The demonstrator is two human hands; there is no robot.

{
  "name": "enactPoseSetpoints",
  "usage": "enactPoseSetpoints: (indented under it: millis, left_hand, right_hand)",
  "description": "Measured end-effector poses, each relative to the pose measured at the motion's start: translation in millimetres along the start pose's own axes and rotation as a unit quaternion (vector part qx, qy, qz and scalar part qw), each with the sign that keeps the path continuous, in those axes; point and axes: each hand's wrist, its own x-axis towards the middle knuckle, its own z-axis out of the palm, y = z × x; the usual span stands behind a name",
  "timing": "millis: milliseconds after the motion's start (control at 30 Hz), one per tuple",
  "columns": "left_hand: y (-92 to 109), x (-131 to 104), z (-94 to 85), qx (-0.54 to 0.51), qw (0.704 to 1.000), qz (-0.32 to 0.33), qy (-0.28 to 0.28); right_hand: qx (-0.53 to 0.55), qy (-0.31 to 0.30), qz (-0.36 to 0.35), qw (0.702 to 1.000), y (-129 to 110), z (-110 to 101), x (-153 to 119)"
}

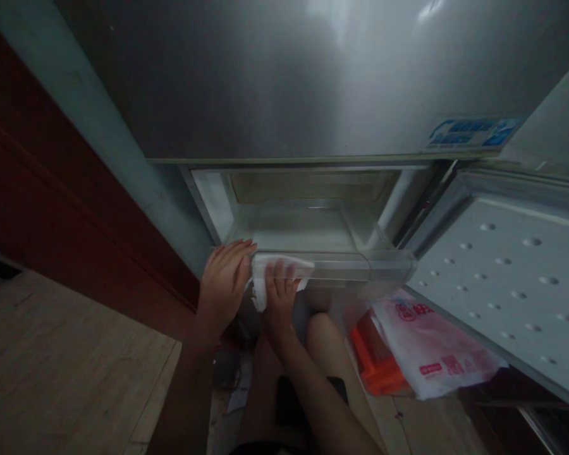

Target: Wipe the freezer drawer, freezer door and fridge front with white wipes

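Note:
A clear plastic freezer drawer (341,268) is pulled partway out of the lower compartment of a silver fridge (284,82). My left hand (224,278) grips the drawer's front left corner, its fingers laid over the rim. Just right of it, my right hand (281,294) presses a white cloth or paper wipe (260,287) against the drawer's front edge. The wipe lies under the fingers and folds over the top of the rim; the right fingers are slightly blurred. The visible inside of the drawer (298,227) is bare.
The fridge's lower door (512,278) stands swung out at right. Below it, a white plastic bag with red print (436,347) lies beside an orange container (379,366). A dark phone-like object (289,401) rests on my lap. A reddish-brown wooden panel (76,208) stands at left.

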Motion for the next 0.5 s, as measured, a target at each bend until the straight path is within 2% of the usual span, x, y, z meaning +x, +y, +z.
enactPoseSetpoints:
  millis: [133, 300, 500]
  left_hand:
    - [-0.1, 0.2, 0.4, -0.001, 1.0, 0.003, 0.001]
    - [-0.9, -0.2, 1.0, 0.002, 1.0, 0.007, 0.0]
    - [-0.7, 0.1, 0.6, 0.006, 1.0, 0.005, -0.002]
  right_hand:
    - [-0.013, -0.015, -0.021, 1.0, -0.2, -1.8, 1.0]
    - [-0.02, -0.036, -0.058, 0.997, 11.4, -6.2, -2.1]
    - [-0.01, -0.05, -0.09, 0.995, 29.7, 9.3, -21.0]
